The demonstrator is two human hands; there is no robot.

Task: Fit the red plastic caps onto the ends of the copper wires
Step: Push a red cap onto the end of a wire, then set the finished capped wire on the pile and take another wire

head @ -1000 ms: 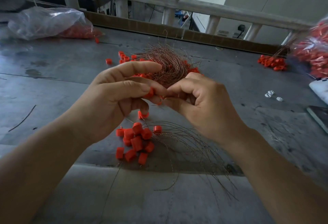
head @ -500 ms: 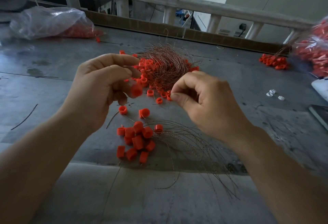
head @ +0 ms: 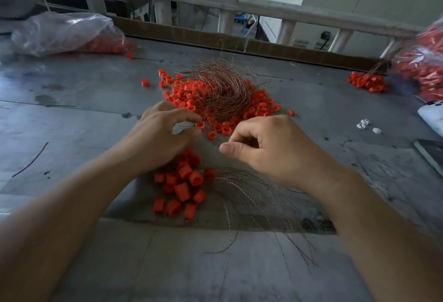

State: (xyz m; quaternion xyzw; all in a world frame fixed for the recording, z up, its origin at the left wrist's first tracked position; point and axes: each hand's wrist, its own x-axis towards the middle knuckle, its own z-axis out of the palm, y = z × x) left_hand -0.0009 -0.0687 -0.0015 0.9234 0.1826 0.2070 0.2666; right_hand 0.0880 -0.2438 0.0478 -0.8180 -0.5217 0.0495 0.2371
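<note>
Capping looks mid-cycle to me: my left hand (head: 167,131) pinches one cap (head: 199,125) between thumb and forefinger at the near edge of the wire heap (head: 223,88). A thin dark strand (head: 184,125) shows in the loop of those fingers, though I cannot tell whether it is seated in the cap. My right hand (head: 271,148) hangs just right of it, fingers curled and thumb pressed to forefinger; if a wire sits in that pinch, it is too fine to make out. Next, I judge, a wire end must be lined up with the cap's bore and pushed home, which wants both hands close and steady. Both forearms reach in low over the desk (head: 72,122), backs of the hands up, with loose caps (head: 184,182) and spread wires (head: 251,194) lying between them
</note>
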